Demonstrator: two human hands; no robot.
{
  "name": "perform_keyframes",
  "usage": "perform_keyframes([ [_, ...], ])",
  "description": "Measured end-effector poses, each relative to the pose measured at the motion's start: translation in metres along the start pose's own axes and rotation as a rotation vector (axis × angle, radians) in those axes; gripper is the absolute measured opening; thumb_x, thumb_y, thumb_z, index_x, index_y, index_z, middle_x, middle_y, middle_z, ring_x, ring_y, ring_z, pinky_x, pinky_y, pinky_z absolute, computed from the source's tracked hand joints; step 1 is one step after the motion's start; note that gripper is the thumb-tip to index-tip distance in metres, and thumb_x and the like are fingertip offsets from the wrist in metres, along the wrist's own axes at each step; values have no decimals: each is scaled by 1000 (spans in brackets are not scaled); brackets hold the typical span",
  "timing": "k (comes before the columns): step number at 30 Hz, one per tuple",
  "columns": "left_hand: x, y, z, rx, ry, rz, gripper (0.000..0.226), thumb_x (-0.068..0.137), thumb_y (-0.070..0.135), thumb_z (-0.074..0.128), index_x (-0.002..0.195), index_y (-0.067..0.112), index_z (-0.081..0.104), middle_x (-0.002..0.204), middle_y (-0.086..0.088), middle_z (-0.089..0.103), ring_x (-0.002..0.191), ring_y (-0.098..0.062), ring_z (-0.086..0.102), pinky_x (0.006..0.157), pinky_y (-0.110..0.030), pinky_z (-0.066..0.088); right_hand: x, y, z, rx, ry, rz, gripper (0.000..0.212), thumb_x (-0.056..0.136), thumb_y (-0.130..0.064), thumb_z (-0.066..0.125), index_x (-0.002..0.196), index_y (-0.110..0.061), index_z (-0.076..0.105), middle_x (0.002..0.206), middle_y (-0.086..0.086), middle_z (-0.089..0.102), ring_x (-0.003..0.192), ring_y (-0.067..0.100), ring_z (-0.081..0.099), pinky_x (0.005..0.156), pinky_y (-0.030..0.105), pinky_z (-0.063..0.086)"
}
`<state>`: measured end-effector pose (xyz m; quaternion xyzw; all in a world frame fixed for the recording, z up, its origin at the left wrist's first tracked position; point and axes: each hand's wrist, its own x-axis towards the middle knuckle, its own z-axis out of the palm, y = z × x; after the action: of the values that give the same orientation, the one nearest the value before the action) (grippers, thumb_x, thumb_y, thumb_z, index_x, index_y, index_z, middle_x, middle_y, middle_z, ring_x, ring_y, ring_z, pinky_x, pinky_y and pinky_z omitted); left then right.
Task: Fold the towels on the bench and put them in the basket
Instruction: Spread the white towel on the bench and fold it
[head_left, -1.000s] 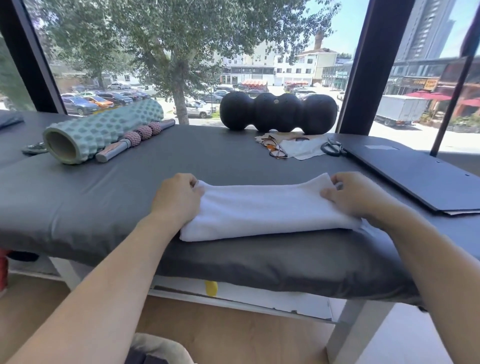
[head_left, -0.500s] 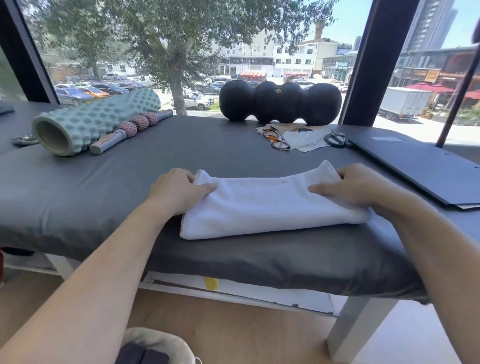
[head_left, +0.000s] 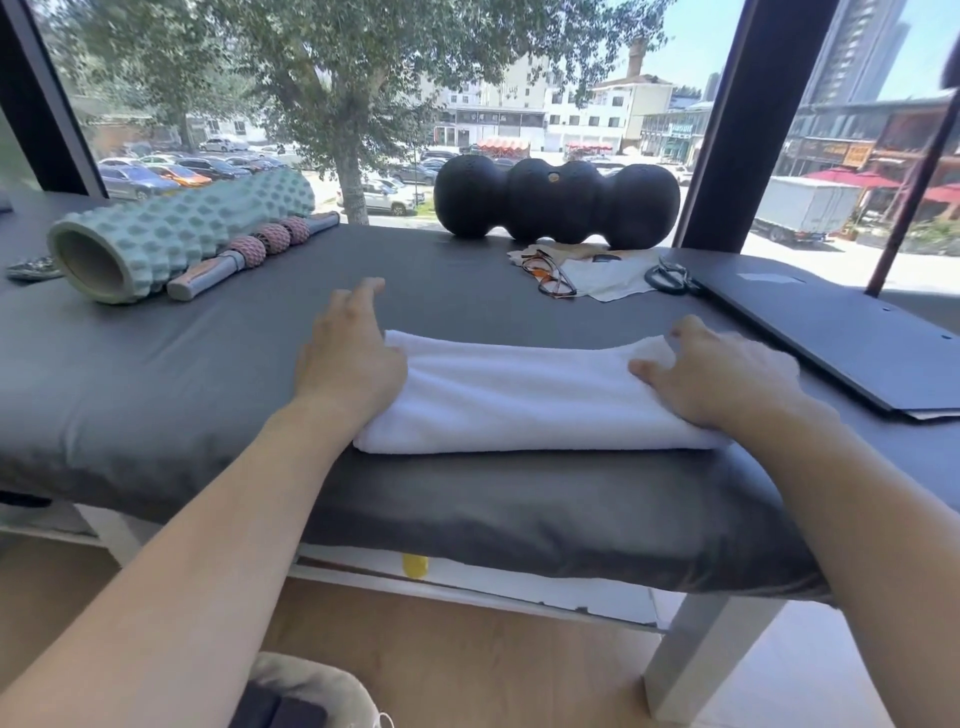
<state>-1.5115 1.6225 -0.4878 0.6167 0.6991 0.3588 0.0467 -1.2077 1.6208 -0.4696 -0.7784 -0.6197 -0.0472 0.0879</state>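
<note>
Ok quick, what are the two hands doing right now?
Left hand: open, fingers spread, resting at the left end of the white towel.
Right hand: open, pressing on the towel's right end.

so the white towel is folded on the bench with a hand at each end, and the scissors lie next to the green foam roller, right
Not quite. The head view shows the scissors by the glasses on the right, far from the green foam roller. The white towel does lie folded on the bench, left hand and right hand at its ends.

Bench (head_left: 156, 374) bare left of towel (head_left: 519, 400) | far edge lined by rollers (head_left: 176, 234), glasses (head_left: 553, 275), scissors (head_left: 670, 275) | right side taken by board (head_left: 841, 343)
</note>
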Motion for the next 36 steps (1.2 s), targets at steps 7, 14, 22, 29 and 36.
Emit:
perform_keyframes([
  [7, -25, 46, 11, -28, -100, 195, 39, 102, 35, 52, 139, 25, 56, 151, 7, 48, 140, -16, 40, 111, -34, 31, -17, -42, -6, 179, 62, -446, 57, 103, -54, 36, 156, -35, 29, 161, -5, 31, 148, 20, 24, 116, 40, 23],
  [14, -9, 14, 27, 354, -552, 150, 81, 92, 79, 16, 161, 36, 8, 169, 9, 3, 156, -13, -2, 126, -42, -3, -5, -45, 24, 110, -354, -454, 83, 87, -84, 18, 158, -45, 6, 167, -16, 2, 155, 13, -2, 125, 44, -2],
  [22, -4, 1, 23, 363, -554, 119, 83, 93, 76, 13, 162, 30, 3, 169, 8, -4, 155, -11, -8, 126, -43, -5, 17, -3, 33, 146, -343, -301, 82, 87, -83, 14, 159, -42, 9, 167, -14, 5, 155, 14, -2, 125, 45, -2],
  [29, -12, 3, 21, 392, -521, 126, 87, 91, 78, 11, 162, 28, 2, 169, 10, -3, 155, -9, -8, 126, -45, -6, 24, 4, 32, 264, -178, -205, 58, 94, -73, 32, 134, -35, 51, 145, -3, 52, 135, 24, 44, 110, 44, 34],
  [36, -15, 2, 21, 395, -481, 134, 86, 92, 78, 11, 162, 29, 2, 169, 9, -1, 155, -10, -6, 126, -46, -5, 33, 15, 19, 454, -91, -164, 26, 93, -47, 61, 107, -25, 59, 111, -4, 61, 105, 20, 55, 87, 34, 42],
])
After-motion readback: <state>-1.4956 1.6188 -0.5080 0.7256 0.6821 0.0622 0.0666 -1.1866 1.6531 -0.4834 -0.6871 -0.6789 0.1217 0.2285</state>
